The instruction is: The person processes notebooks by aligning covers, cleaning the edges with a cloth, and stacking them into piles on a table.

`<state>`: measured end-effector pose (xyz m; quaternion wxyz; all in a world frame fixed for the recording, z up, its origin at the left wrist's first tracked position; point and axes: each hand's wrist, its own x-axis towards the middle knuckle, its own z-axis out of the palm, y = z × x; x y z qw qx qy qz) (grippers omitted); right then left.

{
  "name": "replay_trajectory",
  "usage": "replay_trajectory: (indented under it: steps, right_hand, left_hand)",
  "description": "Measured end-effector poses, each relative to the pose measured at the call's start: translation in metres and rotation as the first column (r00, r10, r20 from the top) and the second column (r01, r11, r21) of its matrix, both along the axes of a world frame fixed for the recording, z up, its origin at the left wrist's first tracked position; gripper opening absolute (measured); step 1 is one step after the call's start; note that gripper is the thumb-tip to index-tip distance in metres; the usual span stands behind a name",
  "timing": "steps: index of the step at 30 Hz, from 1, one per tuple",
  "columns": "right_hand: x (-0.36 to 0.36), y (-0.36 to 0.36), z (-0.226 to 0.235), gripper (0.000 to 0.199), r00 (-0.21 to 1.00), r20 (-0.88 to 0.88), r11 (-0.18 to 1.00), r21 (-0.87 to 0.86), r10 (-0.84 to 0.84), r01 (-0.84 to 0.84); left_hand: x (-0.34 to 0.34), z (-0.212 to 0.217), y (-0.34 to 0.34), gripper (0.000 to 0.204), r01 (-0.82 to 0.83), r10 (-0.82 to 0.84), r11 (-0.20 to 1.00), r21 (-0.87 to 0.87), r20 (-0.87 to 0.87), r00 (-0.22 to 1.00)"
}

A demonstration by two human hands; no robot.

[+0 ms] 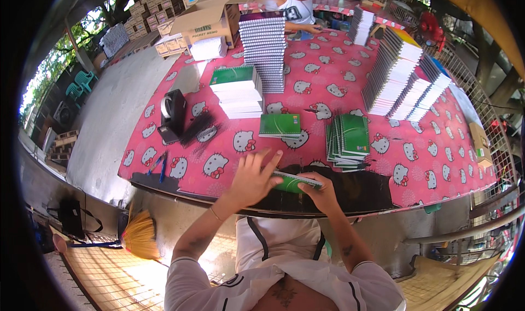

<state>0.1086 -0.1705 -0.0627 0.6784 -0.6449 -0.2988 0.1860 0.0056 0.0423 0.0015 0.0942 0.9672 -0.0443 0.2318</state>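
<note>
At the table's near edge, my right hand (322, 192) grips a small green spiral notebook (292, 183), its thumb on the cover. My left hand (252, 175) is at the notebook's left end with fingers stretched apart; its thumb reaches the notebook's edge. Just beyond my hands lie a few green notebooks (280, 125) in a low pile. To their right is a fanned stack of green notebooks (349, 138), spiral edges outward. A thicker block of notebooks (236, 92) with a green cover on top stands farther left.
A pink patterned cloth (306, 100) covers the table. Loose black binding wires (203, 129) lie beside a black tape dispenser (173, 114); blue pens (163, 167) rest near the left edge. Tall notebook stacks (262, 51) and an open carton (210, 24) stand behind. Another person (295, 7) is across the table.
</note>
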Motion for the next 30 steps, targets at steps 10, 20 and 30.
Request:
replay_trajectory:
  steps: [10, 20, 30]
  right_hand:
    - [-0.003, 0.002, -0.001, 0.025, 1.000, 0.022, 1.000, -0.001, -0.005, 0.005]
    - [-0.002, 0.001, -0.010, 0.025, 0.996, -0.060, 0.998, 0.019, 0.062, -0.061]
    - [-0.005, 0.005, 0.000, 0.026, 0.996, -0.086, 0.998, 0.045, 0.036, -0.032]
  left_hand:
    - [0.013, -0.002, 0.003, 0.020, 0.128, -0.124, 0.983, -0.129, 0.033, 0.992]
    - [0.018, -0.005, 0.018, 0.016, 0.249, -0.254, 0.938, -0.241, 0.007, 0.967]
    - [0.003, 0.012, -0.004, 0.050, -0.066, 0.057, 0.986, 0.152, 0.062, 0.996]
